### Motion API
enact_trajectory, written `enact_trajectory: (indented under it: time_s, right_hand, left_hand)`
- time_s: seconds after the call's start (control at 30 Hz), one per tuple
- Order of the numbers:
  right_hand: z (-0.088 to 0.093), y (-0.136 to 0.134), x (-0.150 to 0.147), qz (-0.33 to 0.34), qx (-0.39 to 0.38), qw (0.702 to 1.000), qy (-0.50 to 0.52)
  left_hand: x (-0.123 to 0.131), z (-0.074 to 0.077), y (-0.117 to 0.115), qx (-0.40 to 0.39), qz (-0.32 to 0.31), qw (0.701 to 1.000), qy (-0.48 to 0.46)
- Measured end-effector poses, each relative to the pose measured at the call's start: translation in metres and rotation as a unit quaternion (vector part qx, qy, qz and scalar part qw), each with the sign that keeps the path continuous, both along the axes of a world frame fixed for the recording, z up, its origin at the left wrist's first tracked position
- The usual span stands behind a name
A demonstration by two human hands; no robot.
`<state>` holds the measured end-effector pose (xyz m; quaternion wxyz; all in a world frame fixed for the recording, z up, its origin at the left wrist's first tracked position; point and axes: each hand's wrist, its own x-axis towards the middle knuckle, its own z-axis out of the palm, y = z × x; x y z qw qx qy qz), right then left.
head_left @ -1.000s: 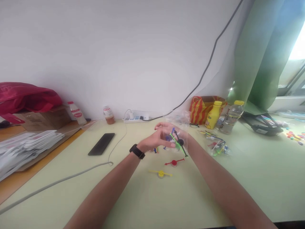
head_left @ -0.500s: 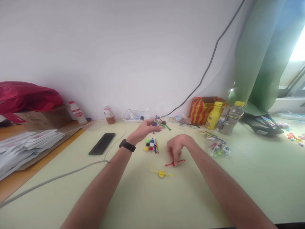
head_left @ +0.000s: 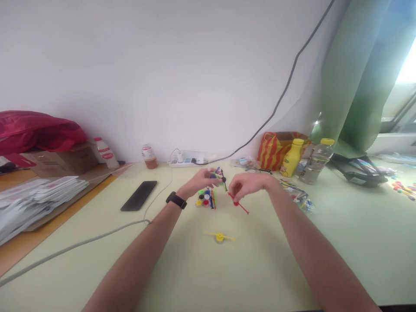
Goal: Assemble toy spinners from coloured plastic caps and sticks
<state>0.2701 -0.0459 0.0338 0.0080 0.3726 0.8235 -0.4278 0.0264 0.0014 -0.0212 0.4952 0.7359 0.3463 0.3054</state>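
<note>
My left hand [head_left: 202, 181], wearing a dark wristwatch [head_left: 176, 199], is closed around several arrow spinners. A black arrow spinner [head_left: 223, 179] sticks out on its right, with blue and green ones partly hidden by the fingers. Just to the right, my right hand [head_left: 246, 186] pinches a red arrow spinner [head_left: 236, 203] above the table, its shaft slanting down to the right. On the table nearer me lies a yellow arrow spinner [head_left: 219, 237]. Below my left hand are several coloured round discs [head_left: 203, 198] beside a row of coloured arrows [head_left: 212, 199].
Right of my right arm lies a clear bag of coloured pieces [head_left: 299, 197]. A yellow bottle [head_left: 291, 158], a clear bottle [head_left: 316, 161] and a striped bag [head_left: 271, 151] stand behind it. On the left are a black phone [head_left: 139, 196] and a grey cable [head_left: 84, 236].
My right hand has lifted the red spinner off the table and moved it up toward my left hand. My left hand has lowered slightly with its spinners.
</note>
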Motion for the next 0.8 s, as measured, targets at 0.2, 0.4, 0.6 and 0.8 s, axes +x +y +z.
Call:
enact_trajectory:
  time_s: [0.2, 0.4, 0.6, 0.8]
  right_hand:
    - [0.029, -0.01, 0.028, -0.201, 0.209, 0.897, 0.334]
    - [0.023, 0.001, 0.017, -0.305, 0.462, 0.771, 0.315]
    - [0.016, 0.004, 0.012, -0.263, 0.469, 0.826, 0.166]
    - [0.018, 0.002, 0.014, -0.258, 0.428, 0.862, 0.09]
  left_hand:
    - [0.002, 0.004, -0.008, -0.014, -0.031, 0.998, 0.048]
    - [0.008, 0.01, -0.018, -0.056, -0.092, 0.994, 0.024]
    - [0.012, 0.012, -0.024, -0.081, -0.11, 0.991, -0.001]
    - [0.012, 0.009, -0.019, -0.036, -0.122, 0.992, 0.006]
